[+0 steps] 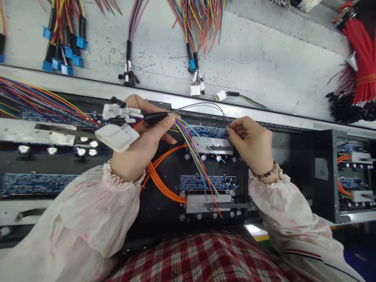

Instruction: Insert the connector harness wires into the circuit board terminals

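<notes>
My left hand (143,133) is closed around the black sleeve of a wiring harness (157,117). White connectors (117,137) and small black ones stick out on its left side. From the sleeve's other end, several loose coloured wires (194,145) fan down to the right. With thumb and forefinger, my right hand (249,139) pinches the end of a thin dark wire (205,105) that arcs over from the harness. Below both hands lie blue circuit boards (208,182) with metal bars, inside a black casing (164,223). Thick orange cables (164,184) curve beside them.
Above the casing, a grey metal surface (258,58) carries wire bundles with blue connectors (66,53) and a single harness with a white plug (221,95). A red wire bundle (362,58) lies at the right. Another casing with boards (352,172) stands at the right edge.
</notes>
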Available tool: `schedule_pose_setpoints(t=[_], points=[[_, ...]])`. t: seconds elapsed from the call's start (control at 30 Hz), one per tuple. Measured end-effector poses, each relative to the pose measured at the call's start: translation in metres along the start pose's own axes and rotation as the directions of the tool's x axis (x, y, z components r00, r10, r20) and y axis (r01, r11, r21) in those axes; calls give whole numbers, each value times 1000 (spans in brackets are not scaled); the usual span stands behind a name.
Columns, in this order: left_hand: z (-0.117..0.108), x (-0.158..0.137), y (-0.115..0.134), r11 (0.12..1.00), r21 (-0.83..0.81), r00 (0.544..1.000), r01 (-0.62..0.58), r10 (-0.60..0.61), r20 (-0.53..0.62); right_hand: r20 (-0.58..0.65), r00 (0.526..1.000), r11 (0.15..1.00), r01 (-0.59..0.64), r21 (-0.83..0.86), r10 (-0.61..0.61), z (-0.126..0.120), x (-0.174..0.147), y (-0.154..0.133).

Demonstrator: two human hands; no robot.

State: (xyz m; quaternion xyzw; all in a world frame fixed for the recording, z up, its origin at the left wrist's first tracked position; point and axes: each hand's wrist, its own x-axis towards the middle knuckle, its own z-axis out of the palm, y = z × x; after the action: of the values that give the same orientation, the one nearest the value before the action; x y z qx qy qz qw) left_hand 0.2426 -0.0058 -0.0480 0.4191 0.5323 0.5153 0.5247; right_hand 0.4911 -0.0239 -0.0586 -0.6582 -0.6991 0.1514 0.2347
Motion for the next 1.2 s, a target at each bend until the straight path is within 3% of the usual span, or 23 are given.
schedule_pose_setpoints(t=[0.4, 0.53, 0.63, 0.73, 0.8, 0.87, 0.97, 1.03, 1.2], points=[[1, 2, 3, 999, 22, 1000, 24, -23, -17, 85, 996, 999, -37, 7, 36, 0, 7, 2], [2, 3, 5, 998, 16, 998, 54, -54, -12, 52, 997, 995, -57, -86, 62, -5, 4, -6], [1, 2, 5, 996, 44, 996, 83, -83, 11, 18, 999, 993, 32, -112, -30, -6, -2, -31], [0, 1, 1, 1000, 8, 1000, 24, -24, 4, 170, 973, 983, 172, -65, -158, -7, -8, -53], [-1, 1, -2, 1000, -30, 1000, -2, 3, 3, 236, 957, 981, 186, -51, -169, -11, -11, -56], [-1, 1, -5, 998, -60, 1000, -8, 8, 4, 174, 976, 981, 155, -116, -134, -16, -13, -50], [-1, 3, -8, 996, -89, 1000, -27, 27, 0, -15, 992, 967, 121, -224, -128, -18, -11, -39], [-1, 3, -8, 996, -88, 1000, -25, 25, 3, -93, 983, 973, 141, -180, -159, -12, -7, -35], [-2, 4, -9, 997, -71, 999, -17, 14, -36, -23, 991, 991, 133, 5, -133, 14, 7, -27]])
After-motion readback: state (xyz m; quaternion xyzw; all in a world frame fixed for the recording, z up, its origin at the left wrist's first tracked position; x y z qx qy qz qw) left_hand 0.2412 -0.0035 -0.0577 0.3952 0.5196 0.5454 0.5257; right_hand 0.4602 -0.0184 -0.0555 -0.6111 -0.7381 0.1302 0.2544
